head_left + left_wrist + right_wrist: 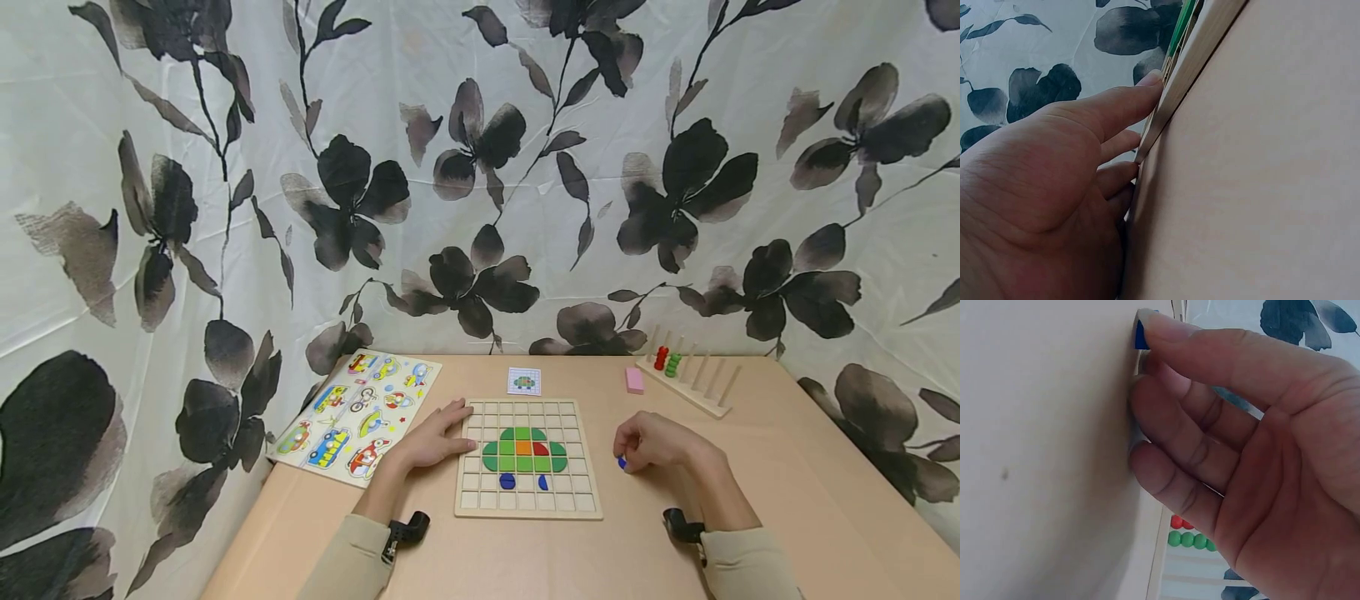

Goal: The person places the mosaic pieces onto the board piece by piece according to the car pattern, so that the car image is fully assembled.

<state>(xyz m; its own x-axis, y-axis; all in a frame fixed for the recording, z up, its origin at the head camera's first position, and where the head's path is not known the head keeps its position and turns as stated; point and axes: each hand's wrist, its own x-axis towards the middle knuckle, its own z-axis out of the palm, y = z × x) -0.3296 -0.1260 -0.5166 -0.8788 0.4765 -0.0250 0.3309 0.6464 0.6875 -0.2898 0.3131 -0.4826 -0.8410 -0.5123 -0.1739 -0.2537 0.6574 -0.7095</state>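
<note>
A square wooden grid board point(528, 508) lies on the table with green, orange and red pieces forming a rounded shape. Below that shape, a blue rounded piece point(507, 482) and a blue half-round piece point(543, 482) sit in separate cells. My left hand point(432, 440) rests against the board's left edge, its thumb and fingers fairly straight; in the left wrist view the thumb touches the rim. To the right of the board, my right hand point(654, 442) pinches a small blue piece point(1141, 334) low over the tabletop. Fingertips cover most of that piece.
Behind the board lies a small pattern card point(524, 382). A colourful vehicle picture board point(358, 417) is at the left. Back right are a pink block point(634, 381) and a peg rack point(693, 390) with red and green beads. A floral curtain point(480, 208) hangs behind.
</note>
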